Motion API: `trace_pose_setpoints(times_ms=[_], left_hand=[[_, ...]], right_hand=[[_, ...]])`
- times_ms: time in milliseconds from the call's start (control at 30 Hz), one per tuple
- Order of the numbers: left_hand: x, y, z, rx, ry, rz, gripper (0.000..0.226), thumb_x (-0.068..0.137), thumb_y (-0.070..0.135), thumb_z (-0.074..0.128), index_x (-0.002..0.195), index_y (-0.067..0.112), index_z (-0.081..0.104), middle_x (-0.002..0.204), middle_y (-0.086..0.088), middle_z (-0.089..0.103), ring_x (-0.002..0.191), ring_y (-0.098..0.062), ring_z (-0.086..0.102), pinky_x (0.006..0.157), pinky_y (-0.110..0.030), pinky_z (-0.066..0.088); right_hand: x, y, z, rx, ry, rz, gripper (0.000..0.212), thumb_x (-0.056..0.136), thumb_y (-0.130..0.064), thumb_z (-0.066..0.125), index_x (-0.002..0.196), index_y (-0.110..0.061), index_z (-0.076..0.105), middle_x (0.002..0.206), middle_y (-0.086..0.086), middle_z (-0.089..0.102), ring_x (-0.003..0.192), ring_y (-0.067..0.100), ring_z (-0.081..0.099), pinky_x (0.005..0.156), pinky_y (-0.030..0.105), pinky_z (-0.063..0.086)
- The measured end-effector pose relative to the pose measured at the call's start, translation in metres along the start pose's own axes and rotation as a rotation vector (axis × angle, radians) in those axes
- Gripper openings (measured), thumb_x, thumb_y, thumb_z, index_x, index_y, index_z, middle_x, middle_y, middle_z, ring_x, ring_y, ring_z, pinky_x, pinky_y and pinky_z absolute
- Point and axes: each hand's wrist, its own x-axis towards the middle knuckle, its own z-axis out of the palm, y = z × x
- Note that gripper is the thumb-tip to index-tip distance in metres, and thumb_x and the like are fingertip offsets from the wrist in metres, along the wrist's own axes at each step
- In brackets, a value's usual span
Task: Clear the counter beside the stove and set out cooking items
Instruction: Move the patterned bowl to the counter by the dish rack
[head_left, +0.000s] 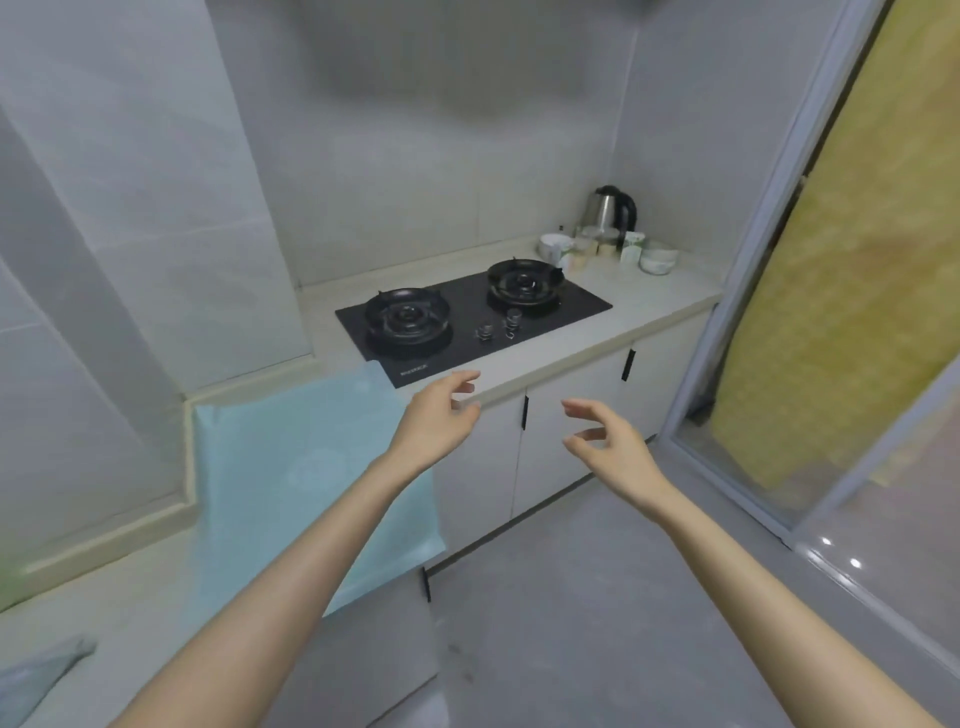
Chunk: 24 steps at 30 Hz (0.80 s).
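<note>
Left hand (436, 415): empty, fingers apart & loosely bent, thumb up, palm facing in. It hangs in the air just in front of the stove (582, 306), at its near edge, not touching anything. Right hand (608, 441): also empty, fingers spread w/ a slight curl, gripping nothing. It's in front of the stove and to its right, lower in view, over the cabinet doors (566, 431). Hands are apart, both forearms bare and reaching fwd.

Stove is a black glass 2-burner unit set into the counter (670, 306). Left burner (407, 315) and right burner (524, 284) both have black pan supports w/ nothing on them; two metal knobs (487, 331) sit btwn the burners, nr the front edge.

Counter stretch right of the stove holds a cluster at the back: steel kettle (610, 208) w/ black handle, furthest from the stove by the wall; clear jars (597, 241) in front of it; a white bowl (553, 245) closest to the stove's back right corner; a small white-green carton (632, 245); stacked white bowls (658, 258) furthest right. Labels too blurred to read.

Left of the stove, a pale blue sheet (291, 457) lies over the counter and its front, touching the stove's near left corner. Grey floor (597, 597) below the stove; sliding door frame (769, 249) well right of it.
</note>
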Motion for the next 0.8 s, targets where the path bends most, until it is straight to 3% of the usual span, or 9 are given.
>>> trace_pose_setpoints(times_ms=[233,500,633,733,800], left_hand=[[0.112,0.006,0.037,-0.037,-0.129,0.061,0.044,0.09,0.021,0.056,0.133,0.025,0.05,0.122,0.008,0.059,0.097,-0.013,0.059,0.086,-0.021,0.041],[0.236,0.026,0.118,-0.076,-0.202,0.119,0.044,0.09,0.022,0.057,0.132,0.028,0.05,0.121,0.01,0.059,0.099,-0.01,0.06,0.092,-0.024,0.044],[0.306,0.048,0.161,-0.11,-0.205,0.118,0.044,0.09,0.02,0.056,0.134,0.027,0.049,0.121,0.01,0.058,0.102,-0.01,0.06,0.088,-0.022,0.042],[0.364,0.075,0.195,-0.14,-0.201,0.103,0.044,0.091,0.02,0.055,0.134,0.026,0.049,0.122,0.008,0.059,0.102,-0.011,0.06,0.094,-0.029,0.047],[0.396,0.089,0.212,-0.15,-0.195,0.1,0.045,0.091,0.019,0.056,0.134,0.025,0.049,0.121,0.006,0.059,0.101,-0.01,0.06,0.096,-0.031,0.047]], right_hand=[[0.076,0.025,-0.031,-0.003,0.131,0.076,0.042,0.091,-0.016,0.059,0.132,-0.024,0.05,0.128,-0.01,0.054,0.103,0.012,0.057,0.083,0.024,0.044],[0.181,0.095,-0.098,-0.065,0.186,0.114,0.042,0.091,-0.016,0.059,0.131,-0.023,0.05,0.131,-0.01,0.053,0.105,0.014,0.057,0.082,0.021,0.041],[0.246,0.129,-0.146,-0.061,0.2,0.113,0.042,0.091,-0.015,0.059,0.132,-0.022,0.05,0.127,-0.01,0.053,0.106,0.014,0.056,0.082,0.019,0.039],[0.3,0.154,-0.188,-0.052,0.192,0.117,0.042,0.091,-0.012,0.059,0.132,-0.021,0.05,0.126,-0.01,0.053,0.104,0.015,0.057,0.075,0.012,0.04],[0.331,0.168,-0.211,-0.039,0.198,0.124,0.042,0.09,-0.011,0.06,0.131,-0.021,0.052,0.127,-0.008,0.054,0.101,0.016,0.057,0.077,0.015,0.041]])
